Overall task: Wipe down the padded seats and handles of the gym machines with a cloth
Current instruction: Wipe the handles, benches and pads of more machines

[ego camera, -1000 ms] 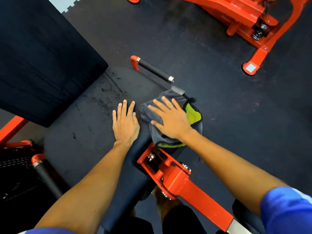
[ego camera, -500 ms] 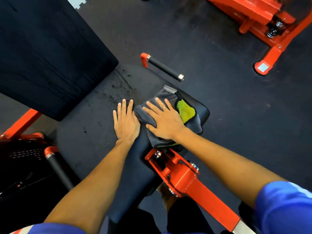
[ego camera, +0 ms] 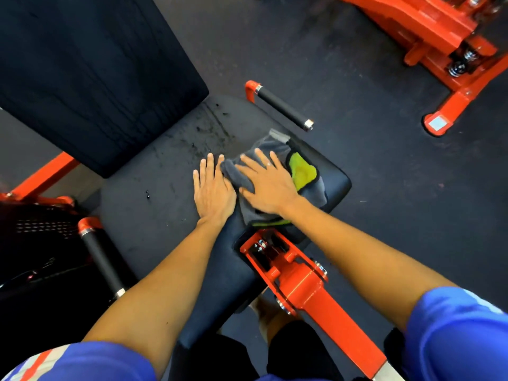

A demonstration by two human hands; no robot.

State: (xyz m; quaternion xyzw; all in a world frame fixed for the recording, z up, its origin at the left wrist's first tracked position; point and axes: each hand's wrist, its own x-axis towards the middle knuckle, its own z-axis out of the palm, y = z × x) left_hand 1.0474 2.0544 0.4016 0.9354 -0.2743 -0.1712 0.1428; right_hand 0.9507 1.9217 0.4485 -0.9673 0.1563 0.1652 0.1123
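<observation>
Fingers straight, the right hand [ego camera: 270,185] presses a grey-and-green cloth [ego camera: 305,171] flat onto the padded seat [ego camera: 154,215]. Just beside it, the left hand [ego camera: 213,192] rests flat on the seat, gripping nothing.

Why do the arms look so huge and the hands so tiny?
Head view: the wide-angle lens stretches edges, so forearms swell while the left hand and right hand look small; blue sleeves are blurred; the seat shows glare at its right edge.

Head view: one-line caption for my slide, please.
Right hand presses grey cloth on padded seat; left hand rests alongside.
</observation>
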